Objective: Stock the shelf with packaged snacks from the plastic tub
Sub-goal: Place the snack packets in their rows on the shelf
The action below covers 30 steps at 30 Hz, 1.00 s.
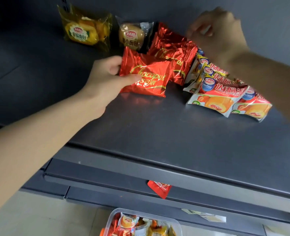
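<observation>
My left hand (106, 77) grips a red foil snack pack (146, 79) by its left edge, thumb on its front, just above the dark shelf (149, 126). Behind it lie more red foil packs (171, 48). My right hand (215, 29) is blurred at the back right, its fingers curled above the far corner of those red packs; whether it pinches one I cannot tell. A row of orange-and-white cake packs (222, 97) runs under my right forearm. The clear plastic tub (113, 217) with several snacks sits on the floor below.
A yellow bread pack (82, 29) and a small bun pack (132, 36) stand at the back left of the shelf. A red packet (159, 188) shows on the shelf beneath. A paper label (207, 217) lies on a lower ledge.
</observation>
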{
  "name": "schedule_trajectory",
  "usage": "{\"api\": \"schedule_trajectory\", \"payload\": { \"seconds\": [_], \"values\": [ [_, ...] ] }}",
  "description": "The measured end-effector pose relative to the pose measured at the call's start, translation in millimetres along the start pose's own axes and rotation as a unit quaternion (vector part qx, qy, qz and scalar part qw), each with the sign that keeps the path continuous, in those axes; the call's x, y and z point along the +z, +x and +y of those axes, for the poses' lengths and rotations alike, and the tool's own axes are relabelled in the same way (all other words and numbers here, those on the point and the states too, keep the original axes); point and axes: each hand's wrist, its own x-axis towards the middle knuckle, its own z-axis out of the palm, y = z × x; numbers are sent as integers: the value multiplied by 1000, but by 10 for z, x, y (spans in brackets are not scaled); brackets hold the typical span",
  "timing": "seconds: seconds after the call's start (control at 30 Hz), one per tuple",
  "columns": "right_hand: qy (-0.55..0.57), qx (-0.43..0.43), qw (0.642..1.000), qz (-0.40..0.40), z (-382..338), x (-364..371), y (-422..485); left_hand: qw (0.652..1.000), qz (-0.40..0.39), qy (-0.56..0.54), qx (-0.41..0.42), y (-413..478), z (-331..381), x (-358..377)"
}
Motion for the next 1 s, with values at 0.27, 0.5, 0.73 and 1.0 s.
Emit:
{"api": "schedule_trajectory", "payload": {
  "seconds": [0.27,0.5,0.73,1.0],
  "values": [
    [-68,-87,980,-164,-169,-28,-114,999,-21,-32,-26,280,-2,185],
    [-115,-58,985,-112,-35,-47,-199,995,68,69,29,402,-19,424],
    [-96,-3,991,-90,-28,-50,-211,991,99,82,24,491,-54,505],
    [-123,31,992,-30,-180,-117,-326,985,125,115,16,331,-1,390]
  ]
}}
